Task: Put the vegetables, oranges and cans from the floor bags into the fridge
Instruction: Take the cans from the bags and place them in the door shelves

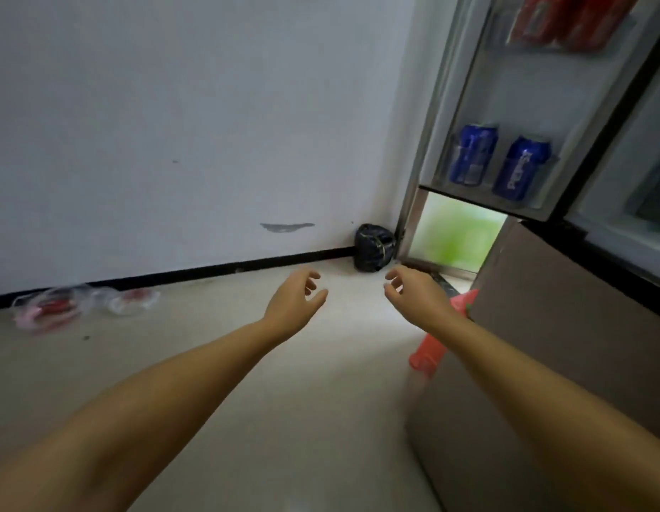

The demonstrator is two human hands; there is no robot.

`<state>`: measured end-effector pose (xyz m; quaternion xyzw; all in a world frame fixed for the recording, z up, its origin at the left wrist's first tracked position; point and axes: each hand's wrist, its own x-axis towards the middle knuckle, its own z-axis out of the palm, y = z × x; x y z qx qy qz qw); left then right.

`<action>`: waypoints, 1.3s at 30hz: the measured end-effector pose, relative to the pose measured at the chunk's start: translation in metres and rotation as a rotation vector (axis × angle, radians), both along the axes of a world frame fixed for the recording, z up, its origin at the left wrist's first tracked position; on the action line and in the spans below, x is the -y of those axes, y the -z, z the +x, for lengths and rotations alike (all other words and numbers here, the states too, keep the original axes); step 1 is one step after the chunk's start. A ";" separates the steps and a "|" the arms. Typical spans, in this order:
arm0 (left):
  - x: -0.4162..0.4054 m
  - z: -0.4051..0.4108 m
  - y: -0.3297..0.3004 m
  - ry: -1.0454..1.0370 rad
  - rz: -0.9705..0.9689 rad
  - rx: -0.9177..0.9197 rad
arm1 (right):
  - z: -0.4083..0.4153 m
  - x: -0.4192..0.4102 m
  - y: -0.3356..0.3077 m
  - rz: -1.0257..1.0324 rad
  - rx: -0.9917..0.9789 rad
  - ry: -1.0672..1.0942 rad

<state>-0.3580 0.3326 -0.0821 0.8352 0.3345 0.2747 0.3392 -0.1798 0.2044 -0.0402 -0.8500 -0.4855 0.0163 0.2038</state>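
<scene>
Both my arms reach forward over the pale floor. My left hand (297, 299) and my right hand (413, 291) are empty, with the fingers loosely curled and apart. The open fridge door (535, 105) stands at the upper right. Two blue cans (473, 155) (522, 168) sit in its lower door shelf, and red packs (568, 20) fill the upper shelf. Clear plastic bags (73, 306) with red things inside lie on the floor by the wall at the left. A red bag (437, 341) shows on the floor under my right forearm.
A dark tied bag (374, 247) sits in the corner where the white wall meets the fridge. The brown lower fridge front (550, 319) juts out at the right. A black skirting strip (210, 273) runs along the wall's foot.
</scene>
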 end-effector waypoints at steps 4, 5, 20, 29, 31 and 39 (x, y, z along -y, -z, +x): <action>-0.013 -0.112 0.040 -0.159 -0.063 -0.070 | -0.096 -0.032 0.036 -0.124 -0.033 -0.141; -0.018 -0.140 0.046 -0.199 -0.080 -0.076 | -0.122 -0.042 0.043 -0.146 -0.037 -0.176; -0.121 -0.588 0.084 -0.622 -0.250 -0.233 | -0.520 -0.235 0.114 -0.356 -0.058 -0.595; -0.224 -0.666 0.087 -0.668 -0.252 -0.199 | -0.596 -0.365 0.123 -0.442 0.023 -0.647; -0.261 -0.668 0.092 -0.636 -0.257 -0.200 | -0.604 -0.402 0.131 -0.453 0.029 -0.655; -0.429 -0.701 0.108 -0.671 -0.302 -0.193 | -0.635 -0.590 0.143 -0.504 0.027 -0.728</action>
